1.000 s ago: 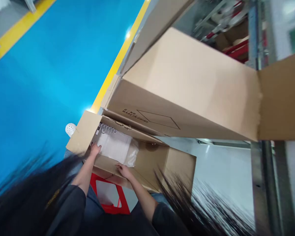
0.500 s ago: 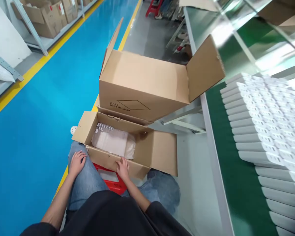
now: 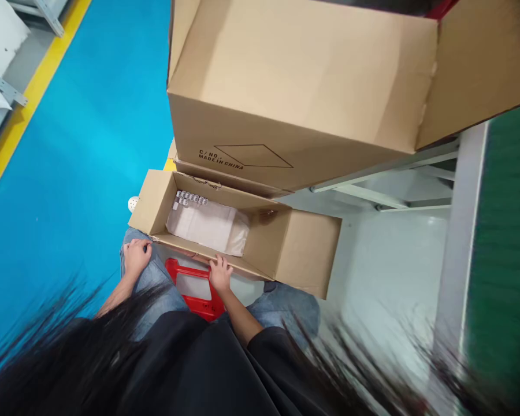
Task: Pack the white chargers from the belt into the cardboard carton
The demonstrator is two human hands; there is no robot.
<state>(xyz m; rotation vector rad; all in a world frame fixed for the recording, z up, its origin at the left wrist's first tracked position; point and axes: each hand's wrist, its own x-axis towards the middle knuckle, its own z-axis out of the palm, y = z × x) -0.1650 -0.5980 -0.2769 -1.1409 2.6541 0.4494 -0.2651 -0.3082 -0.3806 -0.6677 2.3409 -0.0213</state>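
An open cardboard box (image 3: 286,242) lies low in front of me, holding a white plastic-wrapped pack (image 3: 205,225) and a row of small silver parts (image 3: 190,198) at its far left end. My right hand (image 3: 220,273) rests on the box's near wall, fingers laid over the edge. My left hand (image 3: 136,256) sits on my left knee in blue jeans, fingers curled, nothing visible in it. A red stool (image 3: 190,289) shows between my knees.
A large open carton (image 3: 294,92) marked "MADE IN CHINA" stands just beyond the low box. Blue floor (image 3: 69,144) with a yellow line lies to the left. A green-topped bench (image 3: 502,242) with a white frame runs along the right. My hair hangs across the bottom.
My head has tipped down and closer, so the bench's white stacked parts left view. My left hand went from the box end to my knee. The right hand stays on the box wall.
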